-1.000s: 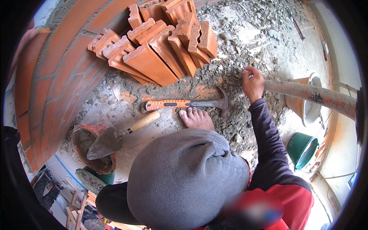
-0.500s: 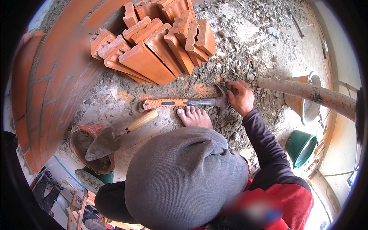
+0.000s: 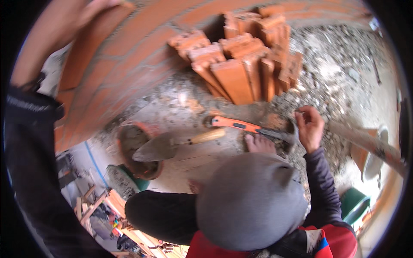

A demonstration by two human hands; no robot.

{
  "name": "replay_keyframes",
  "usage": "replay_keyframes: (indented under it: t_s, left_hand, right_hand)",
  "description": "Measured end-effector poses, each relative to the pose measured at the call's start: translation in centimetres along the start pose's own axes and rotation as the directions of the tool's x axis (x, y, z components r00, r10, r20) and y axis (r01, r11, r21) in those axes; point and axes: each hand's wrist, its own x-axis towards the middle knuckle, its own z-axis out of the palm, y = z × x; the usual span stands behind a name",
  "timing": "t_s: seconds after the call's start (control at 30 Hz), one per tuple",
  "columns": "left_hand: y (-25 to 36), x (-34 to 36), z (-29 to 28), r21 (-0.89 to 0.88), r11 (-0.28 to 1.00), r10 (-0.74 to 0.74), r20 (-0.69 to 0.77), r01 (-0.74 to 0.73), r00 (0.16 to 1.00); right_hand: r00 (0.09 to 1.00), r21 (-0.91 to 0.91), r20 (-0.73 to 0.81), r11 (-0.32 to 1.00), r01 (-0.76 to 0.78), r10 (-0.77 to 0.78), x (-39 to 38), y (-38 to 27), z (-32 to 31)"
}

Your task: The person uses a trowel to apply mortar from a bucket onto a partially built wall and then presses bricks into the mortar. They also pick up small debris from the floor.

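My left hand [image 3: 100, 9] is at the upper left, its fingers partly cut off by the picture's edge. It grips the upper end of an orange brick [image 3: 88, 45] at the end of the brick wall [image 3: 124, 64]. My left forearm, in a dark sleeve, runs up along the left side. My right hand is out of view. Below the wall, a trowel [image 3: 157, 147] with a wooden handle lies across a mortar-stained bucket [image 3: 140, 167]. A claw hammer [image 3: 254, 128] with an orange and black handle rests on the ground beyond it.
A co-worker in a grey cap [image 3: 249, 202] crouches in front of me, a hand [image 3: 310, 129] beside the hammer head. Orange hollow bricks [image 3: 236, 81] are stacked by the wall. Rubble [image 3: 327, 81], a pole [image 3: 365, 142], and a green bucket [image 3: 355, 204] lie to the right.
The view has swung left, so the scene sits farther right. My left forearm and hand have come in at the left. The co-worker's hand remains beside the hammer.
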Motion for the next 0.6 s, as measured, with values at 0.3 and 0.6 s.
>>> replay_keyframes:
  t_s: [0.3,0.6]
  left_hand:
    - [7.6,-0.1,-4.2,0.275,0.956,-0.059,-0.164,0.104,0.985]
    - [7.4,0.0,-3.6,0.245,0.966,-0.030,-0.228,0.087,0.973]
  right_hand:
    - [0.893,0.475,-0.213,0.757,0.449,-0.397,3.4,-22.2,2.1]
    - [0.810,0.303,-0.462,0.794,0.526,-0.360,5.2,-15.1,-2.8]
